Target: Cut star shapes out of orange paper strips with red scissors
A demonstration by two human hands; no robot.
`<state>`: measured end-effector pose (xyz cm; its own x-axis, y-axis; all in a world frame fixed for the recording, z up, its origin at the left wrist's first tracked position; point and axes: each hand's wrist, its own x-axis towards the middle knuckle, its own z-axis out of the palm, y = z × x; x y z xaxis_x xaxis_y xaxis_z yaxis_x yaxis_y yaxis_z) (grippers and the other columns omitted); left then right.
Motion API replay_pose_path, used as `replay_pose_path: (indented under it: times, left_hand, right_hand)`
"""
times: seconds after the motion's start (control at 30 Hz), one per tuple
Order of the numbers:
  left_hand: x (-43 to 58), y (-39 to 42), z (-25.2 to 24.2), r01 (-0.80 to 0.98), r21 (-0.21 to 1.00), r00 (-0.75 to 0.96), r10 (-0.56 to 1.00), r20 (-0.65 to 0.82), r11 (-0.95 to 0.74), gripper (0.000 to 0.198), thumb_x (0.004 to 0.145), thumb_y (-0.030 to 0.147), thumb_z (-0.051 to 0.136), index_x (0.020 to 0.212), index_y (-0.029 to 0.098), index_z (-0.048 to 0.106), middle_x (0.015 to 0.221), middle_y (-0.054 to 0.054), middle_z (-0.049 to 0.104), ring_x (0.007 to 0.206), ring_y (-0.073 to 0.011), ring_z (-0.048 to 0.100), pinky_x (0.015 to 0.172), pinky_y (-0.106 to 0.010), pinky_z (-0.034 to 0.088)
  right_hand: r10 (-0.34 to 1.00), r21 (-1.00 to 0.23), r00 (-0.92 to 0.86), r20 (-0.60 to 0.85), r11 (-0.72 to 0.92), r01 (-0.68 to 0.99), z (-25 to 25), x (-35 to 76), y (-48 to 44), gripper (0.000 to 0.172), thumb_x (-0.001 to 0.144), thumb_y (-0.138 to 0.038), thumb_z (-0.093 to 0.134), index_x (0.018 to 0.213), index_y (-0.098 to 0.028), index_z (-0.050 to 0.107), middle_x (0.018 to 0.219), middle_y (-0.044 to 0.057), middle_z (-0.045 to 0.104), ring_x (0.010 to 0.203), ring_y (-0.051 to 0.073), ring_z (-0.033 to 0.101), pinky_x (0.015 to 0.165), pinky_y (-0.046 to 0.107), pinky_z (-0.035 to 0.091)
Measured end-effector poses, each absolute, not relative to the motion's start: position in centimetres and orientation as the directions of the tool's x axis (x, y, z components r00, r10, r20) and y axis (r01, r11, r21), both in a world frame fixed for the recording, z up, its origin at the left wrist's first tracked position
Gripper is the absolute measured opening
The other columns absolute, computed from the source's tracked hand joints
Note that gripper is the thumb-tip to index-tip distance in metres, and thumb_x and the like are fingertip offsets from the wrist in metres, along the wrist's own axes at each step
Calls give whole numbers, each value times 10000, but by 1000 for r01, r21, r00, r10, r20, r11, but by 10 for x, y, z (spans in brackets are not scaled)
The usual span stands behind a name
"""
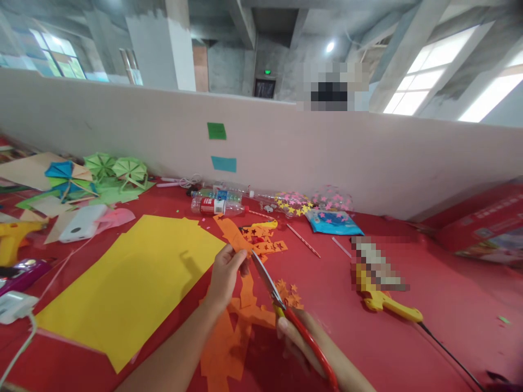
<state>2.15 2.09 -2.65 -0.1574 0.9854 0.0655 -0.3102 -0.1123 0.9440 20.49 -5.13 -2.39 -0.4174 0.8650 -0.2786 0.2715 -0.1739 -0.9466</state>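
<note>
My left hand (226, 272) pinches an orange paper strip (231, 231) between thumb and fingers. My right hand (296, 335) is closed around the red and yellow handles of a pair of scissors (267, 275). The blades point up and left, their tips close to the strip beside my left fingertips. Below my hands lie more orange paper pieces (224, 348). Small orange stars (289, 295) are piled just right of the blades. Orange strips with star-shaped holes (272, 247) lie behind my left hand.
Yellow sheets (139, 277) cover the left of the red table (408, 348). Plastic bottles (218, 206) and a blue packet (335, 222) line the white partition (163, 130). A yellow glue gun (378, 299) lies right; a white device (84, 223) and folded paper shapes (129, 169) are left.
</note>
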Motion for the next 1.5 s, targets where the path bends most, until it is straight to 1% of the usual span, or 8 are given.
replay_pose_path:
  times: [0.13,0.4,0.73,0.87,1.0,1.2,1.37,1.5]
  left_hand:
    - [22,21,-26,-294,950,-154,986,59,-103,173,732,326,607,695,162,566,495,43,541,431,-90,486,451,-213,367]
    - [22,21,-26,-336,935,-145,987,68,-114,153,724,305,618,701,160,576,542,31,582,464,-105,527,490,-233,417]
    - [22,22,-28,-380,914,-138,986,95,-141,131,743,277,622,729,152,585,574,21,593,489,-104,538,494,-224,418]
    - [20,24,-27,-380,916,-113,989,94,-131,135,742,277,621,727,151,576,582,23,595,480,-99,537,491,-222,418]
    - [17,25,-24,-330,938,-79,994,82,-103,148,743,292,614,724,150,573,567,26,594,465,-93,530,484,-217,407]
    - [11,26,-22,-226,967,-61,992,109,-120,189,789,319,560,678,167,540,501,48,526,445,-84,492,464,-204,370]
    - [6,28,-22,-184,973,-36,990,134,-138,204,794,311,550,648,171,523,501,49,513,447,-78,470,458,-200,359]
    - [4,29,-22,-167,976,-22,991,135,-137,210,790,315,547,640,172,516,490,50,508,438,-77,458,457,-199,358]
  right_hand:
    - [871,-938,-389,-300,-195,285,-25,205,-52,543,777,-760,472,685,-225,482,457,-66,432,332,86,325,424,241,317]
    - [871,-926,-355,-340,-243,290,-26,200,-51,546,760,-757,498,639,-227,451,402,-92,372,320,76,315,407,230,346]
    - [871,-929,-354,-340,-251,273,-26,200,-51,552,759,-765,489,612,-234,444,383,-84,353,357,105,375,426,245,346]
    - [864,-921,-363,-350,-247,300,-23,202,-51,575,745,-790,473,618,-230,446,392,-85,364,326,84,328,388,231,280]
    - [855,-914,-371,-362,-248,321,-21,204,-50,586,763,-790,439,626,-221,435,394,-87,376,304,64,296,357,212,205]
    - [843,-916,-398,-363,-244,319,-23,207,-47,547,794,-736,468,622,-219,427,402,-96,358,315,61,291,379,209,265]
    - [831,-912,-429,-355,-205,357,-23,208,-45,540,814,-722,452,615,-221,429,412,-80,374,324,77,330,386,217,251]
    - [825,-910,-428,-369,-228,345,-21,208,-47,560,793,-749,455,619,-217,436,395,-88,367,317,68,311,368,206,239]
